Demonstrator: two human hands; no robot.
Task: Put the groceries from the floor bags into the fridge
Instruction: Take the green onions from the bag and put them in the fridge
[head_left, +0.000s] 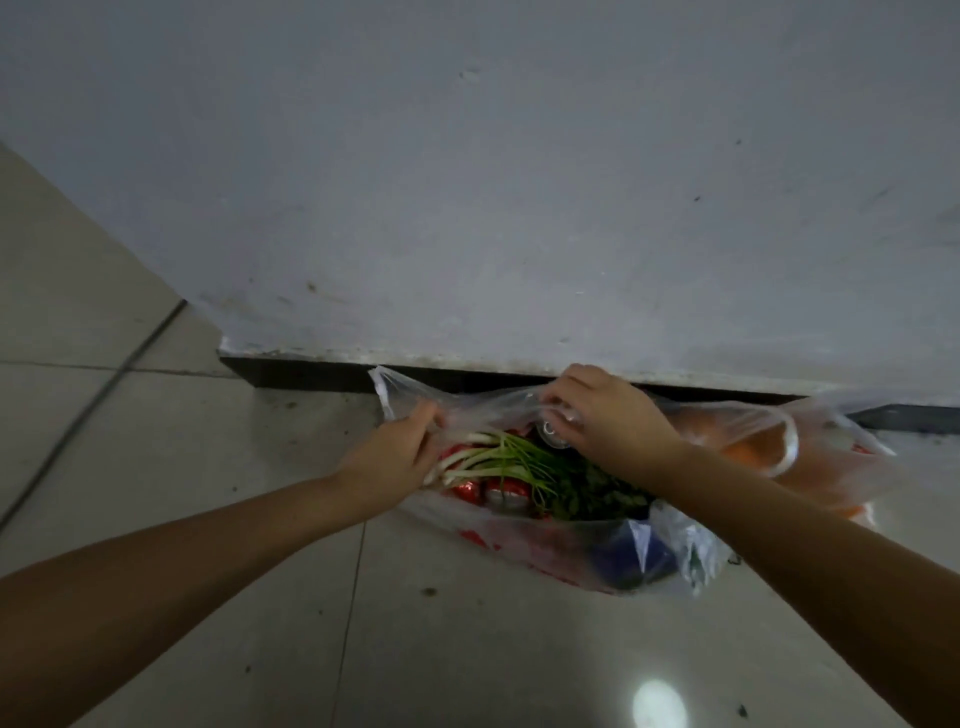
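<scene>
A clear plastic bag (545, 540) sits on the tiled floor (441, 649) against the base of a pale wall (493, 182), just in front of the dark skirting strip (311, 375). The left hand (392, 462) holds the near-left part of the bag's rim, its fingers curled around the thin plastic; this grip lies directly above the white ends of the spring onions (483, 460), which sit inside the bag and point toward that hand. The right hand (605, 421) pinches the far edge of the rim, fingers curled and drawn tight on the film (a small round clear object shows under these fingers, but what it is cannot be told). The two grips stand apart across the bag mouth, with the rim stretched between them. Below the rim, between the two hands, lie leafy green herbs (592, 493) and red packets (483, 488) with shiny wrapping; a dark blue item (631, 553) lies at the near-right end of the bag, beneath the right forearm. A second bag (810, 457) with orange contents rests on the floor just to the right, touching or overlapping the first; its white handle loop stands behind the right wrist. A bright light spot reflects on the floor tile near the lower right.
</scene>
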